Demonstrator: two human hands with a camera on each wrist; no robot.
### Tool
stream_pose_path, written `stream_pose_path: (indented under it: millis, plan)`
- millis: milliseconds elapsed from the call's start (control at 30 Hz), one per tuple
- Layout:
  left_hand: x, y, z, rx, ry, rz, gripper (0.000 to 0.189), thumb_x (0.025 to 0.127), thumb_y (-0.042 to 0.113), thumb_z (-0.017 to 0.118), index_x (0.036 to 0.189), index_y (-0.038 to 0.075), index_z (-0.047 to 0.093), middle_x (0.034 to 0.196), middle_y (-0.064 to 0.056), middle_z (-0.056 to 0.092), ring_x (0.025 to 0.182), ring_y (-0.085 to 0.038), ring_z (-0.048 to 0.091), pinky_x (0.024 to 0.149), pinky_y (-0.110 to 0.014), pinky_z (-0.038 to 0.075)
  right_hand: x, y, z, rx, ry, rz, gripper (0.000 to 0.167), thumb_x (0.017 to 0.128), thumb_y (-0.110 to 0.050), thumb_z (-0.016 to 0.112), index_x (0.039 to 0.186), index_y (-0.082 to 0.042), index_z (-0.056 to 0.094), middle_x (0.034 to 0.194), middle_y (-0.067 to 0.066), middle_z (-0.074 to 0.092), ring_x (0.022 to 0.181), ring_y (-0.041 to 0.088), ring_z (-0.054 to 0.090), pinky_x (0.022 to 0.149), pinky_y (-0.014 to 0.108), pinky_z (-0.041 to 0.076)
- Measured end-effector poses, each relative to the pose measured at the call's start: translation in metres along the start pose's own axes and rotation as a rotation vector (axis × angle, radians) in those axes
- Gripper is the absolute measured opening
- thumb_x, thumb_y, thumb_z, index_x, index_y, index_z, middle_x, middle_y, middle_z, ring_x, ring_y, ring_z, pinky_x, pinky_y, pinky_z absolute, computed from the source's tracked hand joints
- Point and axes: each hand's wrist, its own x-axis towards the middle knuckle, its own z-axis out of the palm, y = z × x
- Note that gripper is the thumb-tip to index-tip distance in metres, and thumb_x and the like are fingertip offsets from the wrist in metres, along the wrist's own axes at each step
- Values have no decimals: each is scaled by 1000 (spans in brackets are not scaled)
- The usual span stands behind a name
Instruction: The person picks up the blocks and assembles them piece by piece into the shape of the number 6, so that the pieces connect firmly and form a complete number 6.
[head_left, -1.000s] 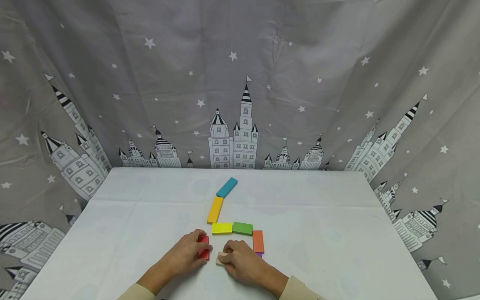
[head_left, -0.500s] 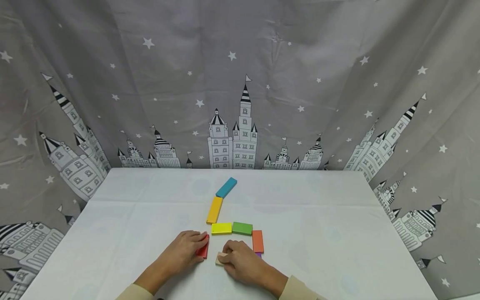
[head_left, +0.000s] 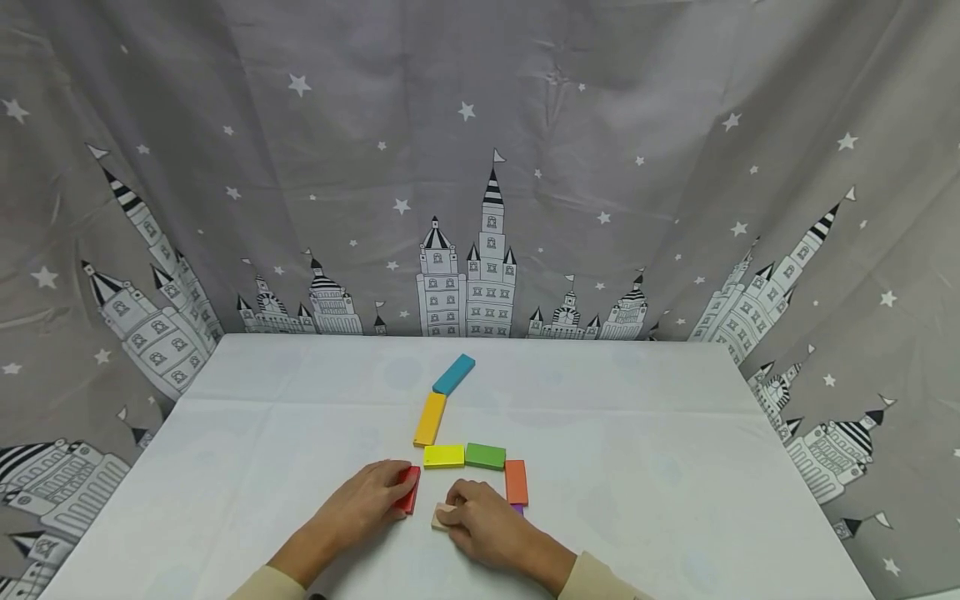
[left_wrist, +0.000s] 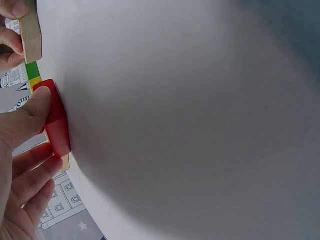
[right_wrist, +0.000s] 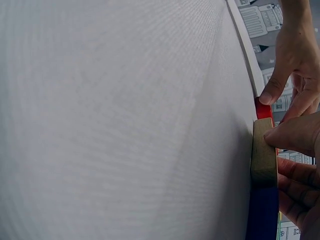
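Red glossy oblong block (left_wrist: pixel 56 122) has slanted, your left hand (head_left: pixel 362 505) pinching it; right hand (head_left: pixel 489 523) pinches bare-wood block (right_wrist: pixel 263 156); overpushing could jolt yellow oblong (head_left: pixel 444 457).

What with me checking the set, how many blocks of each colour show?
Red block: 1
Beige block: 1
Purple block: 1
Orange block: 1
Green block: 1
Yellow block: 1
Amber block: 1
Blue block: 1
Total: 8 blocks
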Motion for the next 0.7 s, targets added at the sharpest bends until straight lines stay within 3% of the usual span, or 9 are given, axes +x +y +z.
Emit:
stream_pose_path:
  millis: [200,400,700]
  plan:
    - [4,-1,-3,-1,-37,-28,53,72,26,84,117,3,69,116,-13,62,106,-28,60,93,-42,51,0,0,-1,-4,-10,7,22,92,-20,67,113,-17,73,99,-7,57,84,1,50,78,14,46]
    - [9,-2,-3,61,-69,-65,56,72,34,83,120,9,69,116,-8,63,108,-25,58,97,-43,48,1,2,0,-15,-19,7,24,92,-22,68,114,-18,73,99,-6,57,84,2,50,79,13,46]
    - [15,-9,-1,117,-69,-76,56,72,40,82,120,14,70,116,-5,66,106,-25,58,95,-46,46,1,3,3,-31,11,-23,22,91,-20,68,112,-16,74,99,-4,59,84,2,52,79,13,46]
